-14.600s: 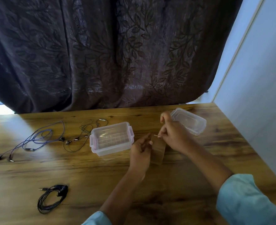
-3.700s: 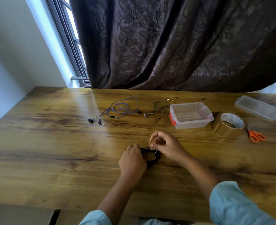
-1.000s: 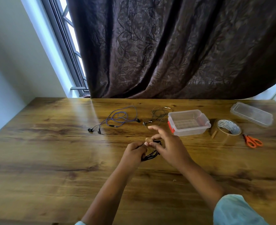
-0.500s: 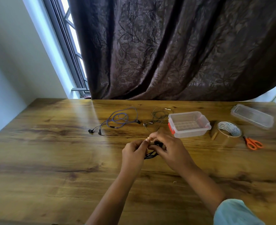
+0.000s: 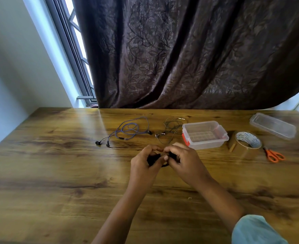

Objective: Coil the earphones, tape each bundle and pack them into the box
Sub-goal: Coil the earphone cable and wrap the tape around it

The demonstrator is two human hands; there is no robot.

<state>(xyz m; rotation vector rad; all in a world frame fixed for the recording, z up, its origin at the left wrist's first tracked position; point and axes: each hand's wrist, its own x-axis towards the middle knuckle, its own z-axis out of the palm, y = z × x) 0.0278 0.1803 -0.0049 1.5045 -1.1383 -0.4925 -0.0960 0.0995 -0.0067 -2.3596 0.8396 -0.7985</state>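
My left hand (image 5: 144,164) and my right hand (image 5: 184,162) both grip a coiled black earphone bundle (image 5: 155,158) just above the wooden table (image 5: 57,182), fingertips meeting over its top. Most of the bundle is hidden by my fingers. Loose purple earphones (image 5: 129,131) lie spread behind my hands. Thin dark earphones (image 5: 170,130) lie beside them, next to the clear plastic box (image 5: 205,134) with red latches, which stands open. A roll of brown tape (image 5: 247,143) sits right of the box.
Orange-handled scissors (image 5: 274,155) lie right of the tape. The clear box lid (image 5: 273,125) rests at the far right back. A dark curtain (image 5: 180,59) hangs behind the table, with a window at the left.
Since a second ago my hands have closed together round the black bundle, and the small brown piece of tape between my fingertips is no longer visible. The other earphones, box and tape have not moved.
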